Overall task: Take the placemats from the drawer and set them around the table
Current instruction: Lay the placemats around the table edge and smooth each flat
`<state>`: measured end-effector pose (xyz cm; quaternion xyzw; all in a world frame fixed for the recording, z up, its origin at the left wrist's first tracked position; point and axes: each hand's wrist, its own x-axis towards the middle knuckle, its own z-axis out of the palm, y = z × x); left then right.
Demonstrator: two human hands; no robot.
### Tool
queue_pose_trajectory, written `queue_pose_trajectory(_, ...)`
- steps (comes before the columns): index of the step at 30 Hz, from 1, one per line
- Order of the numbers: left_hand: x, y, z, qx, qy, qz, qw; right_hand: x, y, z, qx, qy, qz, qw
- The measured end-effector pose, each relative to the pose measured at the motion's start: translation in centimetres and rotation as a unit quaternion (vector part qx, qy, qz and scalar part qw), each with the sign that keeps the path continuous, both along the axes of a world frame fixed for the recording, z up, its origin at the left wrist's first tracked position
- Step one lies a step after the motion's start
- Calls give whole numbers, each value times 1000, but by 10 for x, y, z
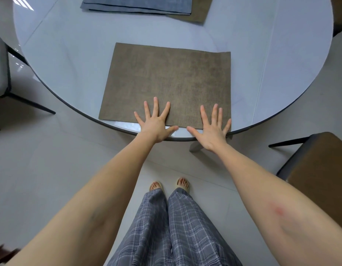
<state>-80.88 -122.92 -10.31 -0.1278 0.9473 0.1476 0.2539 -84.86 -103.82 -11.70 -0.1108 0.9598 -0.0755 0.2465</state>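
Observation:
A brown woven placemat (166,81) lies flat on the round pale table (70,54), its near edge at the table's rim. My left hand (155,121) rests on the mat's near edge with fingers spread and straight. My right hand (212,127) lies flat on the mat's near right corner, fingers spread too. At the far side of the table sits a stack of blue-grey placemats (137,4) on top of another brown placemat (197,14).
A brown-seated chair (316,164) stands to the right of me, close to the table rim. A grey chair (1,70) stands at the left. My legs and sandalled feet (170,185) are on the tiled floor right in front of the table.

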Motion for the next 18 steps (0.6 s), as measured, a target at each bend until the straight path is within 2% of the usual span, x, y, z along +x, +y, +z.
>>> queue_pose_trajectory(13, 0, -7, 3, 47, 26, 16, 998, -3, -4, 7, 23, 10, 13, 1000)
queue_pose_trajectory(15, 7, -17, 7, 59, 78, 38, 994, -1, -16, 12, 22, 59, 60, 996)
queue_pose_trajectory(18, 26, -41, 3, -14, 129, 35, 991, 3, -53, 17, -21, 89, 159, 983)
